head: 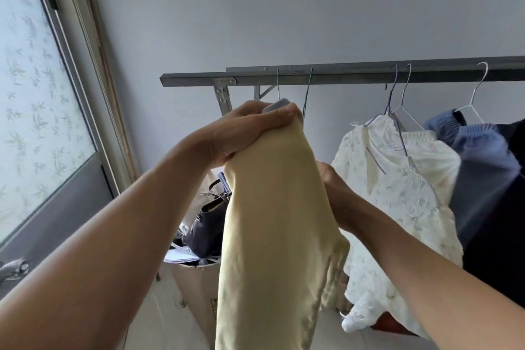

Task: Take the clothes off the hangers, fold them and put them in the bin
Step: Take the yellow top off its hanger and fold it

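Observation:
A pale yellow garment hangs long from a wire hanger on the grey rack rail. My left hand grips the garment's top together with a grey clip just below the rail. My right hand is behind the garment's right edge, its fingers hidden by the cloth. To the right, a white floral dress hangs on a purple hanger, and blue clothes hang on a white hanger. An empty green hanger hangs beside my left hand.
A dark handbag and papers lie on top of a cardboard box under the rack's left end. A frosted glass door stands at the left. A dark garment fills the far right.

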Tool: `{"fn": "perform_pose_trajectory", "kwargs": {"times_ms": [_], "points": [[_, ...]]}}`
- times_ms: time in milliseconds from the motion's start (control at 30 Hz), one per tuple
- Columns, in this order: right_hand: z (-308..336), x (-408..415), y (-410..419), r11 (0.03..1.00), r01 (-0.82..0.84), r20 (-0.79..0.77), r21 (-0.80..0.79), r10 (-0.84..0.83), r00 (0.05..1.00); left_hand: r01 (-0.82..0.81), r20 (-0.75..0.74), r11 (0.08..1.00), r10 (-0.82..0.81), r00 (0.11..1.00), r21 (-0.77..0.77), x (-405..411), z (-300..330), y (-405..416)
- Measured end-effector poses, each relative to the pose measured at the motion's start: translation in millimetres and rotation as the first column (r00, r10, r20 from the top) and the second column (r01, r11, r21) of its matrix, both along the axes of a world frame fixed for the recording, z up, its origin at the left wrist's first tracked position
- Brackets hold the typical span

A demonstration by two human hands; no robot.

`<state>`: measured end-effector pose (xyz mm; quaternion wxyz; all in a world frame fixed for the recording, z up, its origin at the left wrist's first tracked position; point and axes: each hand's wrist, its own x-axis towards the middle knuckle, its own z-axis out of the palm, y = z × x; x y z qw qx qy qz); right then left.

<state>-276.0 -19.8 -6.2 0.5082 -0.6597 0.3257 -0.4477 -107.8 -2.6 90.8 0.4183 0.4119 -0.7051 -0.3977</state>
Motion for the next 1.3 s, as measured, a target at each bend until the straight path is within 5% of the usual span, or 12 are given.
{"fn": "perform_pose_trajectory", "kwargs": {"times_ms": [133, 267, 367, 433, 533, 633, 767, 900, 1133, 1300], "points": [[2, 2, 3, 1.0, -0.017, 0.052, -0.014, 0.018, 0.998, -0.069, 0.055, 0.997, 0.068, 0.996, 0.024, 8, 2, -3], [8, -4, 1, 0.962, -0.234, 0.188, 0.142, 0.206, 0.96, -0.134, 0.064, 0.991, 0.133, 0.989, 0.018, 18, 5, -2], [6, 7, 13, 0.981, -0.19, -0.108, -0.037, 0.185, 0.977, -0.137, 0.05, 0.991, 0.136, 0.989, 0.008, 22, 5, -1], [6, 14, 15, 0.995, -0.077, -0.106, -0.056, 0.07, 0.992, -0.153, 0.045, 0.988, 0.153, 0.987, -0.012, 25, 3, -2], [13, 17, 16, 0.992, -0.093, 0.024, 0.087, 0.091, 0.996, -0.245, -0.184, 0.968, 0.232, 0.955, -0.05, 36, -7, -8], [22, 13, 12, 0.989, -0.074, 0.063, 0.127, 0.066, 0.996, -0.03, -0.503, 0.984, 0.115, 0.857, 0.173, 51, -38, -2], [27, 12, 6, 0.987, -0.051, 0.07, 0.15, 0.041, 0.997, 0.177, -0.439, 0.917, -0.002, 0.898, 0.358, 49, -104, 20], [29, 13, 7, 0.98, -0.059, 0.085, 0.191, 0.043, 0.995, -0.054, -0.429, 0.927, 0.223, 0.875, 0.372, 40, -117, 23], [11, -1, 18, 0.994, 0.013, -0.05, 0.107, -0.008, 0.999, -0.197, -0.496, 0.906, 0.375, 0.783, 0.374, 26, -110, 28], [5, -8, 23, 0.997, -0.025, 0.052, 0.076, 0.021, 0.998, -0.351, -0.507, 0.923, 0.381, 0.773, 0.159, 13, -108, 30]]}}
